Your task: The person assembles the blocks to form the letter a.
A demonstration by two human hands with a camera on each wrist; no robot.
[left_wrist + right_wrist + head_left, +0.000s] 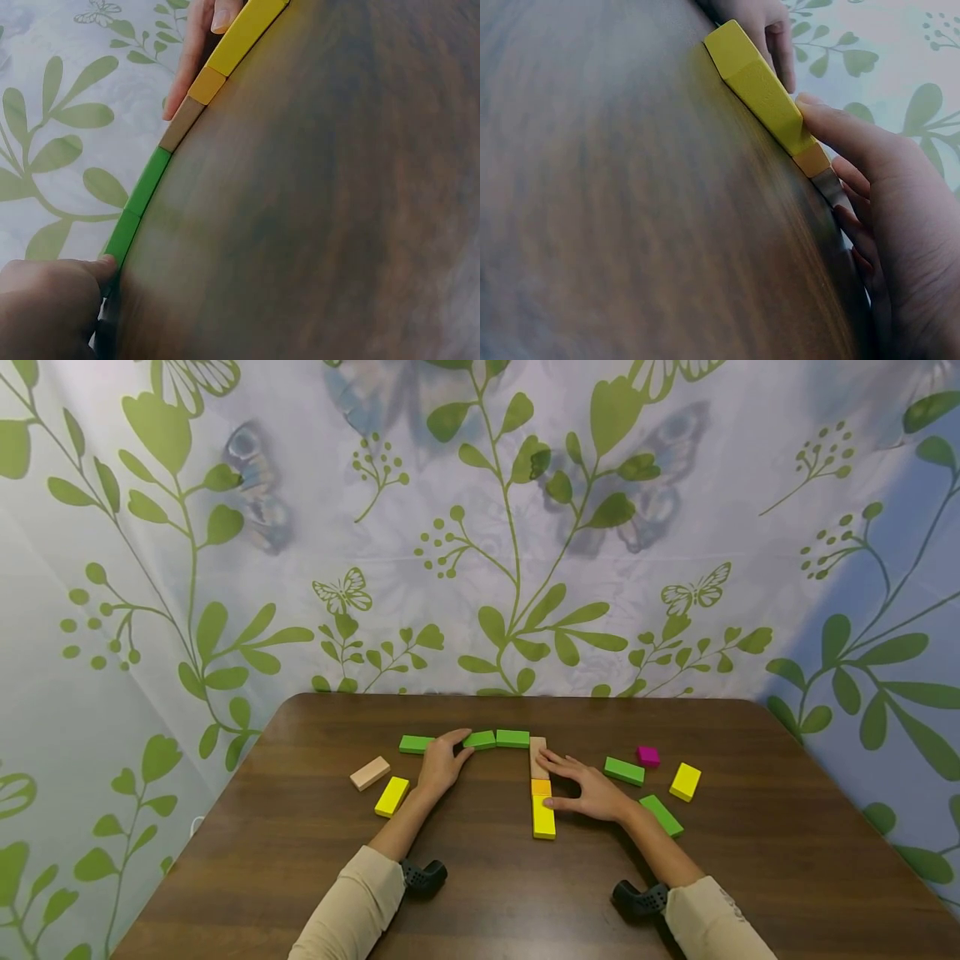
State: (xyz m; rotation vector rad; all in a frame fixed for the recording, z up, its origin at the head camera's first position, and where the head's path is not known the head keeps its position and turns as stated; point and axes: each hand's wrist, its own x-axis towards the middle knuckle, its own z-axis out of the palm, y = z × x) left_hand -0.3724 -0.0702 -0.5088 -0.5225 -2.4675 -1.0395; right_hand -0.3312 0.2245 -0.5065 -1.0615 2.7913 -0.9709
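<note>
My left hand (442, 764) has its thumb and index finger at either side of the left end of a green block (480, 741), pinching it. A second green block (513, 739) continues that row to the right. From its right end a column runs toward me: a plain wood block (538, 758), an orange block (541, 787) and a yellow block (543, 817). My right hand (596, 789) lies along the column's right side with extended fingers; its fingertips touch the wood block, and its thumb (821, 112) rests against the yellow block.
Left of my left hand lie a green block (415, 744), a wood block (370, 773) and a yellow block (392, 797). On the right are green blocks (624, 771), a magenta block (648, 757) and a yellow block (686, 782). A patterned curtain (465, 568) hangs behind the brown table (480, 893).
</note>
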